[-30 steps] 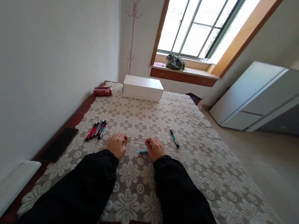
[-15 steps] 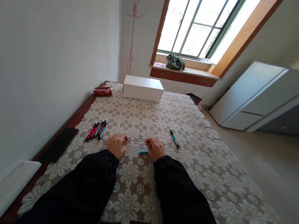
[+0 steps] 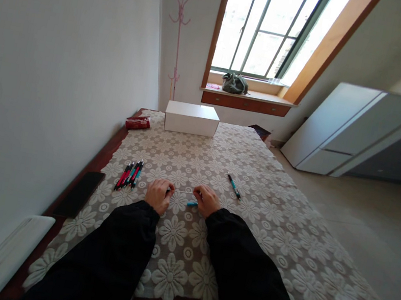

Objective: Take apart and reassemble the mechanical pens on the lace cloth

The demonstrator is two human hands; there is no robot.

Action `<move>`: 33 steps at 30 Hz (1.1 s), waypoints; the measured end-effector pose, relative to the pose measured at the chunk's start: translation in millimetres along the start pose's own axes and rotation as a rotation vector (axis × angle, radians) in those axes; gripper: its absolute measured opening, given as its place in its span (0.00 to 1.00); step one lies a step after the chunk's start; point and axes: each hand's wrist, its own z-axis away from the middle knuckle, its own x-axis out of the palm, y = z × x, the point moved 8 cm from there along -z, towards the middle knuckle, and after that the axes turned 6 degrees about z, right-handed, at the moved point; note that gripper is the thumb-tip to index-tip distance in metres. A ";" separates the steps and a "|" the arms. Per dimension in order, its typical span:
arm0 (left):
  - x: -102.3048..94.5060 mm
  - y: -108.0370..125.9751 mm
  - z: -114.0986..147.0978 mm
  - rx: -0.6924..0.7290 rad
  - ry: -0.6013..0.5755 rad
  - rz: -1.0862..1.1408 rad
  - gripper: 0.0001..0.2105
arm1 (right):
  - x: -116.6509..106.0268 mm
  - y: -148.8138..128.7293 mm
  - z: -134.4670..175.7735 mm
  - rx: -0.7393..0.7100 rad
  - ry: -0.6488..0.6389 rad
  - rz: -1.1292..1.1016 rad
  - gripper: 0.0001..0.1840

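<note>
Between my two hands runs a thin, pale stick that looks like a pen refill (image 3: 183, 191), held level just over the lace cloth. My left hand (image 3: 159, 195) pinches its left end, where a small dark bit shows at the fingertips. The fingers of my right hand (image 3: 206, 201) are closed on the right end. Beside the right fingers lies a blue pen barrel piece (image 3: 191, 204), partly hidden by that hand. Farther right is a black and blue pen (image 3: 234, 186). Several red, blue and black pens (image 3: 129, 175) lie in a row left of my left hand.
A white box (image 3: 192, 119) stands at the far end of the lace-covered table (image 3: 171, 274). Near the wall are a red packet (image 3: 137, 123), a flat black object (image 3: 80, 194) and a long white object (image 3: 9, 253).
My left hand has shifted slightly right, and the visible stretch of refill between the hands is a bit shorter. My right hand has barely moved. The pens and box stay in place.
</note>
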 end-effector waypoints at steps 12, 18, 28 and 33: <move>-1.7 6.3 0.0 0.038 -0.022 0.032 0.05 | -2.3 -4.0 -0.3 -0.014 -0.001 -0.062 0.06; -2.3 3.0 -0.1 0.002 -0.031 0.039 0.04 | -6.9 -9.7 -0.9 -0.012 0.000 -0.068 0.07; -7.7 -8.3 -2.3 -0.054 0.043 0.011 0.02 | -9.6 23.2 1.9 0.247 0.104 -0.174 0.12; -13.8 -12.8 -3.6 -0.111 0.096 -0.018 0.03 | -7.9 6.1 -0.5 0.105 -0.049 -0.009 0.13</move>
